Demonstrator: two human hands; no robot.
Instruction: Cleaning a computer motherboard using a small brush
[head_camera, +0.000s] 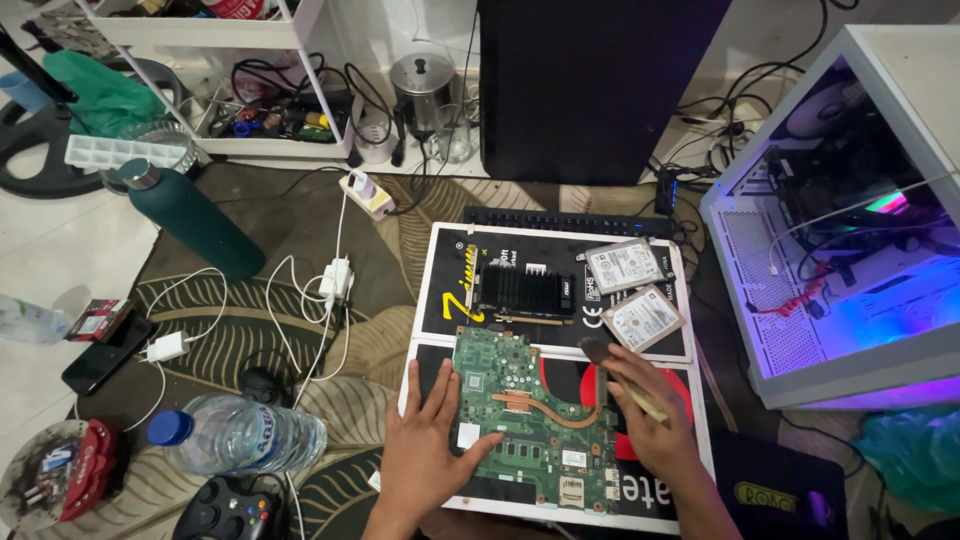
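Note:
A green laptop motherboard (520, 400) with a copper heat pipe lies on flat black and white boxes (450, 270). My left hand (425, 445) rests flat on the board's left edge, fingers spread, holding it down. My right hand (650, 415) is shut on a brush (615, 370) with a pale handle; its dark bristles touch the board's upper right corner. Behind the board lie a black graphics card (525, 293) and two silver hard drives (633, 290).
An open white computer case (835, 230) glows blue and purple at the right. A black tower (590, 85) and a keyboard (565, 220) stand behind. On the patterned rug at the left are a green flask (190, 215), a water bottle (240, 433), a gamepad (225, 510), chargers and cables.

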